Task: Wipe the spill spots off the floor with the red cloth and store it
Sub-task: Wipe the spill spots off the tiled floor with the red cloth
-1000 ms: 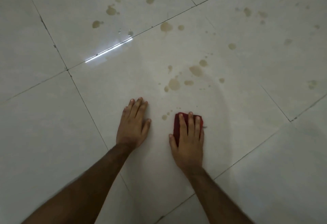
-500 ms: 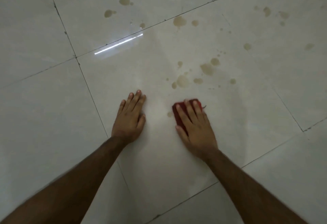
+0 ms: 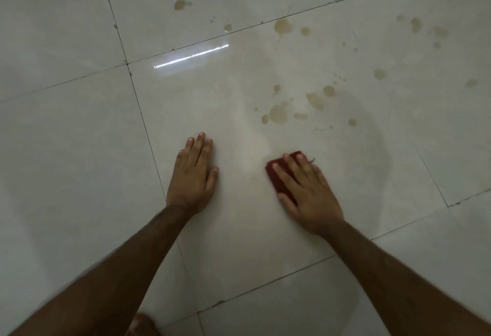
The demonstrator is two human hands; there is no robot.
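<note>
The red cloth [image 3: 283,176] is pressed flat on the floor [image 3: 79,176] right of centre by the right hand [image 3: 308,195], fingers straight and spread over it. The left hand [image 3: 192,176] is laid flat at centre, fingers relaxed, nothing held. Brown spots [image 3: 277,114] are seen above the cloth, toward the upper right

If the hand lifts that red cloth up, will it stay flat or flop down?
Probably flop: the red cloth lies squashed flat under the right hand. It likely slides easily, since the floor looks glossy.
</note>
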